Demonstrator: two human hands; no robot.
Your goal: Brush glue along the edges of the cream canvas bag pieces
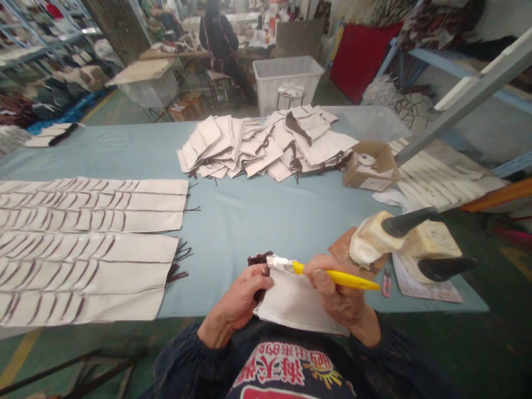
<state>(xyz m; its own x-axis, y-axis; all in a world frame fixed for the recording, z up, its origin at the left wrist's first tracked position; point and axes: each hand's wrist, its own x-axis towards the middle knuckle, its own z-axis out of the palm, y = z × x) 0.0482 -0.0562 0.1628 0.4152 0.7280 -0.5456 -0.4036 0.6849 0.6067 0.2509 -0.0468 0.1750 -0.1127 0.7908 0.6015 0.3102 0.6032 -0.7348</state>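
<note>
At the table's near edge, my left hand (245, 291) pinches the dark-brown-trimmed edge of a cream fabric piece (291, 299). My right hand (343, 291) grips a paintbrush (338, 277) by its yellow handle. White-coated bristles rest at the piece's upper left corner, close to my left fingertips. To the right stand two cream, crusted containers (369, 238) with black handles or spouts sticking out. A pink-handled small tool (387, 284) lies beside them. The underside of the fabric piece is hidden.
Overlapping rows of cream pieces (91, 249) with dark edges cover the left of the blue-green table (233, 221). A loose heap of similar pieces (266, 144) lies at the back, beside a cardboard box (369, 166). Beyond are a white bin (286, 83) and a seated person (220, 39).
</note>
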